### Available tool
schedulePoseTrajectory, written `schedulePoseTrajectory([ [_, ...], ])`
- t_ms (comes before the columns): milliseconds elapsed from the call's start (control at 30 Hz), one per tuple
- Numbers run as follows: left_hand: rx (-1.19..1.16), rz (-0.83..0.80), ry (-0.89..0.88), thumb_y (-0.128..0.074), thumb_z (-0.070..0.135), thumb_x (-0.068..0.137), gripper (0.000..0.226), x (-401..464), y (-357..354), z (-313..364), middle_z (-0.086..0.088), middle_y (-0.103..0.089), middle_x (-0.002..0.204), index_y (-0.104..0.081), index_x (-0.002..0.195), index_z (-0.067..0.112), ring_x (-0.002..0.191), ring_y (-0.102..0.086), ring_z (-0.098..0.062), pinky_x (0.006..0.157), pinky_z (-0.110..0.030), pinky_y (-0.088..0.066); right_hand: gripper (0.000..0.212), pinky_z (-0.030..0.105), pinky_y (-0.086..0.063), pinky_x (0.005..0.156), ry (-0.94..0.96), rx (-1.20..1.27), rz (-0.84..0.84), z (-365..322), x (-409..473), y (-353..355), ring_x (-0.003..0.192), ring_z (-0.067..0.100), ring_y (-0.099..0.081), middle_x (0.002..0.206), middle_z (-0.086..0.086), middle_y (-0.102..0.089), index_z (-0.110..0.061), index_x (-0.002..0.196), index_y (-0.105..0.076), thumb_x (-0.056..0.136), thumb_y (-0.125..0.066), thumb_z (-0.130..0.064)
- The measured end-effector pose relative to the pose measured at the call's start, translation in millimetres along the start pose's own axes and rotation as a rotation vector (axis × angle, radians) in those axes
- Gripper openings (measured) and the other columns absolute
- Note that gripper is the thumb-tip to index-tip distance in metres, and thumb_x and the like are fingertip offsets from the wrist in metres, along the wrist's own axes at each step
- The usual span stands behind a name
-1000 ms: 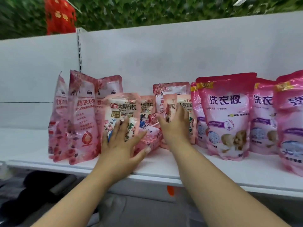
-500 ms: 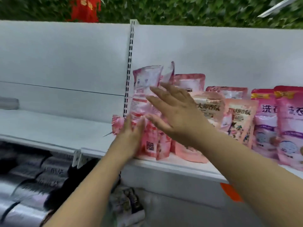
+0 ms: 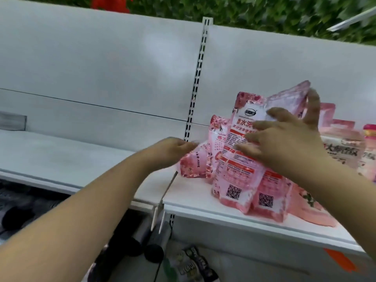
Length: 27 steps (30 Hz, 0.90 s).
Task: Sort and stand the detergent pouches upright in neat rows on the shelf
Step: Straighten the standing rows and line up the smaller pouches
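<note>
Several pink flower-print detergent pouches (image 3: pixel 234 176) lean together on the white shelf (image 3: pixel 193 202), QR codes facing me. My right hand (image 3: pixel 284 143) presses spread fingers flat on the front of the tallest pouch, thumb raised beside the top of a pouch behind (image 3: pixel 289 98). My left hand (image 3: pixel 173 151) touches the top of a small slumped pouch (image 3: pixel 193 165) at the group's left end. Cream-labelled pouches (image 3: pixel 341 151) stand further right, partly hidden by my right arm.
A slotted upright post (image 3: pixel 198 78) splits the white back panel. A thin wire divider (image 3: pixel 168 188) sticks up at the shelf joint. The left shelf section (image 3: pixel 61 157) adjoins. Dark rolls (image 3: pixel 154 241) lie below; an orange tag (image 3: pixel 339 261) marks the shelf front.
The view swung left from the right-hand pouches to the floral group. My right hand came down flat onto the tall pouch; my left hand moved to the slumped pouch at the left.
</note>
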<state>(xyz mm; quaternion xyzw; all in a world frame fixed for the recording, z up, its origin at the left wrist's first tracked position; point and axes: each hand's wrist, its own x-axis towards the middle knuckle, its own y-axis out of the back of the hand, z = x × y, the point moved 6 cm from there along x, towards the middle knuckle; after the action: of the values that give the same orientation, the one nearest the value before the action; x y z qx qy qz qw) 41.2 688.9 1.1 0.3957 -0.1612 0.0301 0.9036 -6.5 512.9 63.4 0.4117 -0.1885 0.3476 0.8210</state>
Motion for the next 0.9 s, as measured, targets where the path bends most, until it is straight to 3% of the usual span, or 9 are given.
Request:
schedulePoseTrajectory([
  [167,0.192,-0.047,0.036,-0.045,0.056,0.088,0.057,61.3,3.0,-13.7,-0.01,-0.063,0.112,-0.065,0.102,0.005,0.093,-0.054,-0.021,0.078,-0.026,-0.036,0.105,0.066,0.024,0.096,-0.045,0.022,-0.165,4.9,-4.2,-1.9,0.142,0.019,-0.015,0.15,-0.017,-0.027,-0.047,0.134,-0.037,0.048,0.011,-0.084],
  [267,0.254,-0.094,0.023,-0.044,0.062,0.085,0.067,88.4,-4.7,-12.0,-0.009,-0.06,0.108,-0.063,0.111,0.003,0.092,-0.053,-0.02,0.079,-0.028,-0.037,0.108,0.067,0.027,0.093,-0.053,0.026,-0.183,10.7,-8.3,-6.2,0.143,0.017,-0.011,0.152,-0.02,-0.019,-0.05,0.137,-0.026,0.045,0.014,-0.092],
  [400,0.42,-0.27,0.076,-0.047,0.071,0.076,0.081,107.7,-26.7,-12.0,-0.012,-0.056,0.127,-0.053,0.124,0.007,0.107,-0.056,-0.025,0.091,-0.033,-0.04,0.115,0.062,0.035,0.079,-0.068,-0.006,-0.196,14.1,-12.1,-12.6,0.143,0.016,-0.008,0.152,-0.021,-0.014,-0.051,0.138,-0.017,0.035,0.024,-0.081],
  [467,0.566,-0.421,0.142,-0.047,0.074,0.073,0.077,109.3,-32.6,-14.4,-0.008,-0.068,0.096,-0.062,0.106,0.006,0.082,-0.063,-0.02,0.085,-0.031,-0.045,0.114,0.06,0.037,0.079,-0.085,-0.002,-0.23,15.2,-13.5,-14.9,0.143,0.016,-0.006,0.153,-0.021,-0.013,-0.051,0.139,-0.017,0.036,0.024,-0.081],
  [533,0.602,-0.516,0.205,-0.05,0.069,0.076,0.062,104.9,-30.0,-15.7,-0.003,-0.063,0.063,-0.061,0.08,0.008,0.056,-0.062,-0.015,0.071,-0.027,-0.044,0.114,0.057,0.039,0.076,-0.092,0.009,-0.254,18.3,-16.7,-17.8,0.143,0.014,-0.004,0.153,-0.022,-0.011,-0.052,0.138,-0.018,0.036,0.022,-0.082],
  [600,0.502,-0.55,0.232,-0.06,0.057,0.078,0.054,99.8,-24.4,-26.0,-0.009,-0.07,0.087,-0.064,0.094,0.005,0.084,-0.069,-0.023,0.072,-0.03,-0.045,0.111,0.052,0.042,0.072,-0.098,0.028,-0.286,20.5,-19.2,-16.4,0.143,0.013,-0.002,0.153,-0.023,-0.008,-0.053,0.138,-0.016,0.038,0.019,-0.087],
  [667,0.349,-0.488,0.23,-0.071,0.044,0.075,0.059,96.8,-16.6,-41.1,-0.017,-0.065,0.112,-0.058,0.112,0.0,0.106,-0.062,-0.034,0.081,-0.039,-0.051,0.103,0.05,0.042,0.077,-0.114,0.062,-0.322,20.8,-20.8,-13.6,0.143,0.014,-0.003,0.153,-0.022,-0.007,-0.052,0.139,-0.016,0.047,0.008,-0.091],
  [767,0.241,-0.324,0.186,-0.079,0.032,0.07,0.055,92.3,6.6,-58.3,-0.017,-0.069,0.103,-0.059,0.111,0.001,0.093,-0.067,-0.034,0.085,-0.049,-0.052,0.101,0.059,0.024,0.1,-0.149,0.106,-0.306,18.9,-19.9,-13.7,0.143,0.014,-0.008,0.153,-0.022,-0.01,-0.052,0.138,-0.02,0.049,0.009,-0.089],
  [900,0.094,-0.075,0.166,-0.078,0.025,0.07,0.037,81.3,47.2,-67.7,-0.013,-0.07,0.092,-0.06,0.098,0.009,0.081,-0.068,-0.031,0.08,-0.05,-0.055,0.099,0.06,0.016,0.105,-0.161,0.137,-0.275,13.7,-19.0,-13.3,0.142,0.013,-0.008,0.153,-0.022,-0.01,-0.053,0.137,-0.021,0.051,0.011,-0.091],
])
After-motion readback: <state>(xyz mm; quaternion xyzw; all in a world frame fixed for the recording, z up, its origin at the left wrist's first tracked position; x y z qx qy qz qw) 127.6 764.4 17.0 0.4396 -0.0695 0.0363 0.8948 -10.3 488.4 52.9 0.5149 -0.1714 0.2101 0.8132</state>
